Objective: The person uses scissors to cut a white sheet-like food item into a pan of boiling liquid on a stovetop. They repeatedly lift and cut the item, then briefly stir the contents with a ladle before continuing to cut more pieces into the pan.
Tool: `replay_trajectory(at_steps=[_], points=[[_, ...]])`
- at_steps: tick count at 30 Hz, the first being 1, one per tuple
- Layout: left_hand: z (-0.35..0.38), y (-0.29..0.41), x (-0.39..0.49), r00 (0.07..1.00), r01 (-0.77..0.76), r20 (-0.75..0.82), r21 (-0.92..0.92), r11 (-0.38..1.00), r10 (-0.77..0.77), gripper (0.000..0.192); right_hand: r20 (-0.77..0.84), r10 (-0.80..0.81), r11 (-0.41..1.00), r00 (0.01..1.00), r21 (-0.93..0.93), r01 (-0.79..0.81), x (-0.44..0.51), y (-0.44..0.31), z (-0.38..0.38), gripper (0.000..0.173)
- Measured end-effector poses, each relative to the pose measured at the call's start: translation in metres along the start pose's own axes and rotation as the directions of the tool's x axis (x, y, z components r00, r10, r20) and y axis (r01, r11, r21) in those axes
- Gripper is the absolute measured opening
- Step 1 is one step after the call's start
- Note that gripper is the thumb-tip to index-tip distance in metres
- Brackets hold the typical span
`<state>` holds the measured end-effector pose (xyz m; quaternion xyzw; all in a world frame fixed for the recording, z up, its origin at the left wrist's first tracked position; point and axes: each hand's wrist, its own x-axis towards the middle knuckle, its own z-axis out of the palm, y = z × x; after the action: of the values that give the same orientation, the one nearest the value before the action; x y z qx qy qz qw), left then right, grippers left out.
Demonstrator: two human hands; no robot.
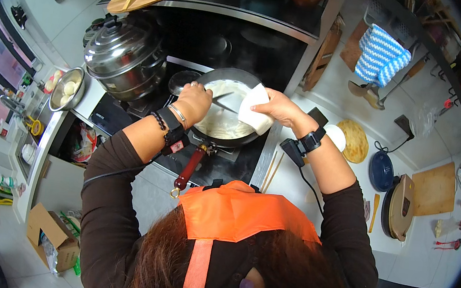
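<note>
My left hand (194,101) grips a pair of scissors, the handles hidden in the fist and the dark blades (223,101) spread apart above a frying pan (232,75). In my right hand (280,107) is a smooth white piece (257,112), perhaps dough, held over the pan's right side near the blade tips. Whitish liquid (223,117) fills the pan, with pale strips along its lower edge. The pan sits on the stove burner, its red-brown handle (191,167) pointing towards me.
Left of the pan stands a lidded steel steamer pot (122,55), with a metal bowl of white round pieces (69,88) beyond it. Two chopsticks (272,173), a flatbread (351,140) and an electric griddle (399,208) lie on the right counter. A black cable (315,189) hangs by my right arm.
</note>
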<state>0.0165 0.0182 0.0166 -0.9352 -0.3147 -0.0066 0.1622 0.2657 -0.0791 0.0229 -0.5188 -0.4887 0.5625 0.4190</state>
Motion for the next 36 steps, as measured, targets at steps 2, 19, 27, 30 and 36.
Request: replay_trajectory(at_steps=[2,19,27,30,36], points=[[-0.005,-0.007,0.006,0.981,0.085,0.189,-0.194,0.977,-0.048,0.025,-0.002,-0.03,0.996,1.0,0.088,0.03,-0.003,0.0,-0.003,0.041],[-0.045,-0.003,-0.027,0.982,0.009,0.12,-0.799,0.602,0.144,0.029,-0.015,-0.06,0.998,0.998,0.012,0.06,0.003,0.005,0.035,0.033],[-0.055,0.002,-0.027,0.929,0.241,0.342,-0.847,0.474,0.138,0.021,0.056,0.025,0.999,0.998,0.041,-0.028,0.001,0.0,0.03,0.037],[-0.057,0.005,-0.025,0.919,0.255,0.365,-0.84,0.48,0.15,0.019,0.091,0.068,0.996,0.994,0.058,-0.073,0.006,0.001,0.023,0.038],[-0.035,-0.002,-0.008,0.908,0.271,0.407,-0.75,0.603,0.098,0.011,0.02,0.208,0.977,0.978,-0.047,-0.207,0.021,0.0,0.003,0.04]])
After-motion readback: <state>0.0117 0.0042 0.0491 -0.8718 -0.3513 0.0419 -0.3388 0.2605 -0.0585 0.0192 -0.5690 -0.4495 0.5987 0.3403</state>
